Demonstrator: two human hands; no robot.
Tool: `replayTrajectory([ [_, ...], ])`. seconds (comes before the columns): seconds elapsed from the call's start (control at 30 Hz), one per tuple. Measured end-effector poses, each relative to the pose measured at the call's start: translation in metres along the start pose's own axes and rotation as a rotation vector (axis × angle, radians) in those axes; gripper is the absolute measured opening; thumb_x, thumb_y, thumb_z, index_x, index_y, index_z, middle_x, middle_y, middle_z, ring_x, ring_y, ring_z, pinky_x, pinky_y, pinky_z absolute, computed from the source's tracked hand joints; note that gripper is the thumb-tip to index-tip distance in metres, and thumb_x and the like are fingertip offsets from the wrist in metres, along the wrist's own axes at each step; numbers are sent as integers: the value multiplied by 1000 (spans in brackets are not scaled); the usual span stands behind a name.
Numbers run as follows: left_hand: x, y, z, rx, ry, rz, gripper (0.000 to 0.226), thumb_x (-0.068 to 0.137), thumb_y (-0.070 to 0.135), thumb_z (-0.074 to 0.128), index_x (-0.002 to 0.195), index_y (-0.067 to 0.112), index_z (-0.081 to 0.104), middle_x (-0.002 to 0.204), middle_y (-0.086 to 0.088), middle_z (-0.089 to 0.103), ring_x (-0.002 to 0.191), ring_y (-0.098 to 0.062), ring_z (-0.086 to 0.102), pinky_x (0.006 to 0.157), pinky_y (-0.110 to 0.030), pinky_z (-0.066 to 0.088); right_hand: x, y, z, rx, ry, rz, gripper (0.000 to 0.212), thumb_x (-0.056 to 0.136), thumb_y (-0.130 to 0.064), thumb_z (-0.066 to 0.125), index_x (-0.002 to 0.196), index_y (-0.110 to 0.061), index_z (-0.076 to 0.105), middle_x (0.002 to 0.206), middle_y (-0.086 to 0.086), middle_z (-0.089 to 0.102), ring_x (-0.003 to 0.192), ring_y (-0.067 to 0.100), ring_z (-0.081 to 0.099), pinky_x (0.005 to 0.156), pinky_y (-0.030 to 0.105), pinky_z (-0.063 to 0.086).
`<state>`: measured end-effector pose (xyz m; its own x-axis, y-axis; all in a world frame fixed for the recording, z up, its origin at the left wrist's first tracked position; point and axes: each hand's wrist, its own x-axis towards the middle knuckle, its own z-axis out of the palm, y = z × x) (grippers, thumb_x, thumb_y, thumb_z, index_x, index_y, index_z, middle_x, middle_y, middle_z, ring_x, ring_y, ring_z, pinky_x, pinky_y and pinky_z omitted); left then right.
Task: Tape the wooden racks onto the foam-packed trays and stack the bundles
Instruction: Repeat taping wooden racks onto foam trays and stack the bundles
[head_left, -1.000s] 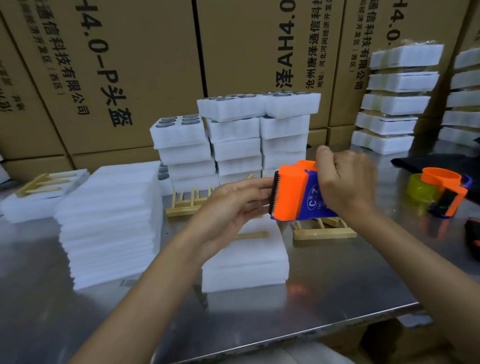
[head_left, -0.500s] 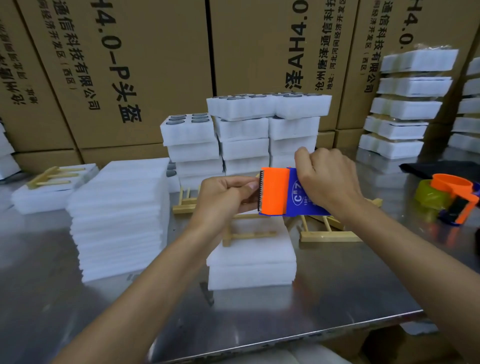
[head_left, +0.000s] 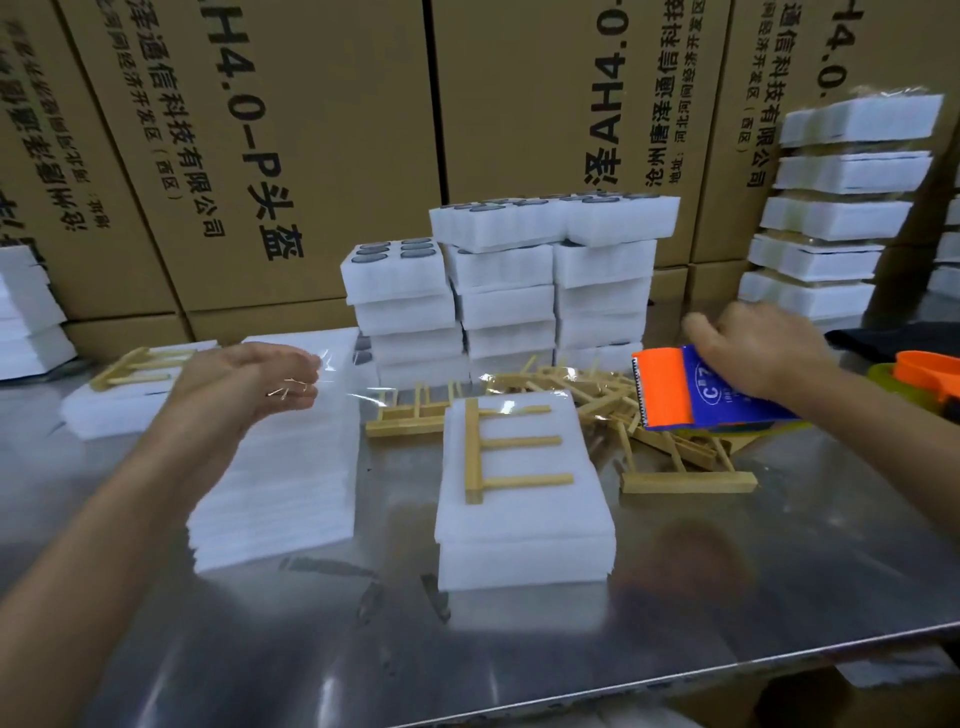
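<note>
Clear tape (head_left: 415, 387) is stretching above the wooden rack (head_left: 506, 449), left hand (head_left: 249, 387) pinching its end, right hand (head_left: 753, 345) gripping the tape dispenser (head_left: 691, 389).

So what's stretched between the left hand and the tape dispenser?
In the head view, a strip of clear tape runs from the left hand to the tape dispenser in the right hand, above the wooden rack.

right hand (head_left: 758, 348): motion-blurred | second tape dispenser (head_left: 930, 376): cut off at right edge
</note>
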<state>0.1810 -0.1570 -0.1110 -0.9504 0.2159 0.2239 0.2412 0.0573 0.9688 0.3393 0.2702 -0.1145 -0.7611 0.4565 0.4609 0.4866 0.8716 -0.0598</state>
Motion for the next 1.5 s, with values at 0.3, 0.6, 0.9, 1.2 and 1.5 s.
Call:
replayTrajectory([
  [0.3,-12,-36,70,975,63,388,38,86,11,72,118,9,52,111,-7,48,106,-28,50,76,-29,34,3,0,11,-181,-261,-10,42,98,-61,29,100,-25,50,76,-5,49,68,10,49,55,28,30],
  [0.6,-5,-80,96,1047,-154,163,29,88,17,66,114,11,54,109,-5,53,98,-23,53,74,-27,37,-2,11,24,-141,-337,82,47,97,-63,25,86,-23,46,74,-3,49,68,13,49,63,31,38],
  [0.9,4,-118,104,652,-484,-142,76,93,28,66,155,11,25,161,-5,27,150,-24,23,121,-43,25,-7,10,27,-134,-315,48,46,96,-65,28,74,-26,43,73,-4,55,69,12,56,65,30,44],
  [1.2,-11,-141,106,868,-654,-169,92,81,88,27,156,42,0,157,8,-34,137,-20,-44,118,-52,-13,-14,15,28,-85,-280,89,43,96,-63,32,75,-26,39,71,-7,53,65,9,53,58,28,36],
  [1.5,-20,-60,123,490,-191,44,64,103,22,42,158,33,12,160,9,27,142,-16,33,110,-31,30,-25,26,27,-92,-275,57,42,96,-61,35,101,-22,50,73,-9,51,65,9,53,53,24,31],
])
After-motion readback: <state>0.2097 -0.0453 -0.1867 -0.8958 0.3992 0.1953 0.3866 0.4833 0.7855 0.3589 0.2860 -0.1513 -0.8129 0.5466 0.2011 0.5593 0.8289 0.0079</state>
